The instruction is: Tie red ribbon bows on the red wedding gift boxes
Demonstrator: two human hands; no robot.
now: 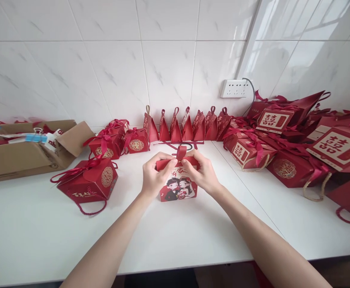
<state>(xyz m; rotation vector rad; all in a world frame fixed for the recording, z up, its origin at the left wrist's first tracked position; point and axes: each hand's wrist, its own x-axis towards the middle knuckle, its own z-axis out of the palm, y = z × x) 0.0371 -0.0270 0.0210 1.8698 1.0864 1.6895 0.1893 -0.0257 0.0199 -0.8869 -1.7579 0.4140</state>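
A small red gift box (179, 190) printed with a cartoon bride and groom stands upright on the white table, in front of me. My left hand (157, 172) pinches its top edge from the left, thumb on the near face. From the right, my right hand (203, 170) grips the same edge, thumb close to the other one. Between the two thumbs a red ribbon loop (181, 153) sticks up from the top. My fingertips behind the box are hidden.
Several red triangular boxes (187, 128) with loops line the wall. Loose ribbon strips (197, 143) lie before them. Ribboned red boxes stand left (87, 182) and pile up right (289, 166). An open cardboard carton (27, 160) is far left; a power strip (236, 89) hangs on the tiles.
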